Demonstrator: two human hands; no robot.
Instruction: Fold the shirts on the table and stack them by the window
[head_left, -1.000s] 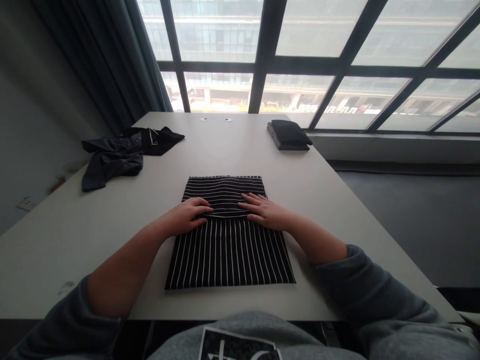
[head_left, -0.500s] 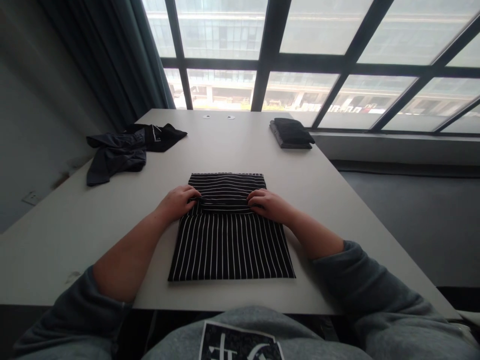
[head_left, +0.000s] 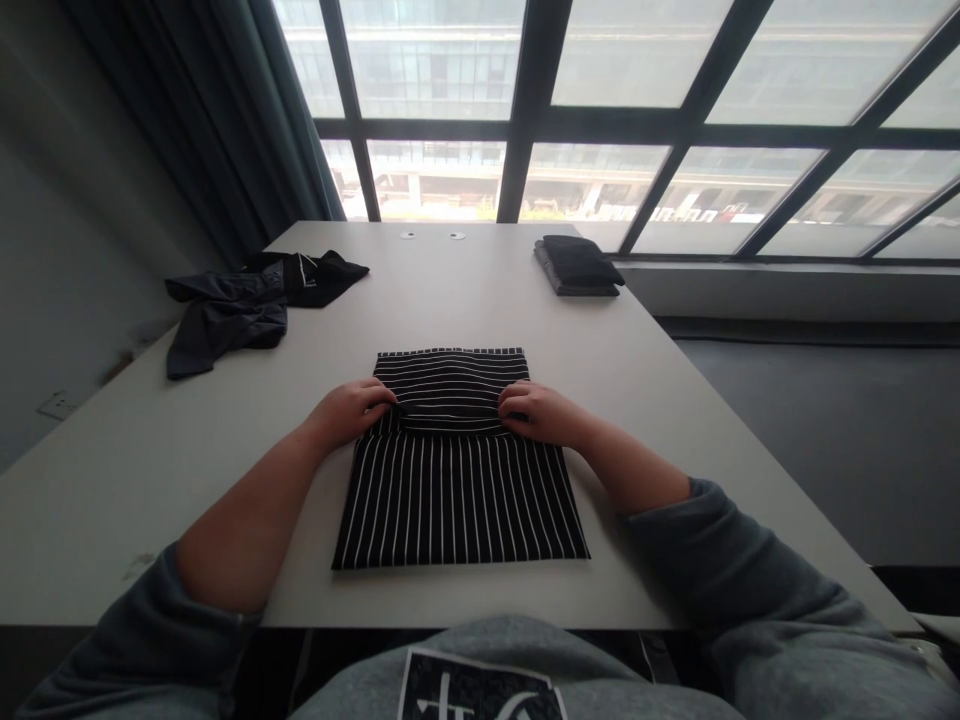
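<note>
A black cloth with white stripes (head_left: 457,490) lies flat on the grey table (head_left: 675,420) in front of me, its far part folded over towards me. My left hand (head_left: 349,412) pinches the left end of that fold's edge. My right hand (head_left: 536,412) pinches the right end of the same edge. Both hands have their fingers curled on the fabric, and the edge between them is slightly raised.
A crumpled dark garment (head_left: 240,305) lies at the far left of the table. A folded dark stack of cloth (head_left: 577,265) sits at the far right by the window. A curtain (head_left: 202,110) hangs at the left. The table's right edge drops to a dark floor.
My hands were lying flat on the fold one second ago. They have since moved apart to its two ends and closed on the edge, lifting it slightly.
</note>
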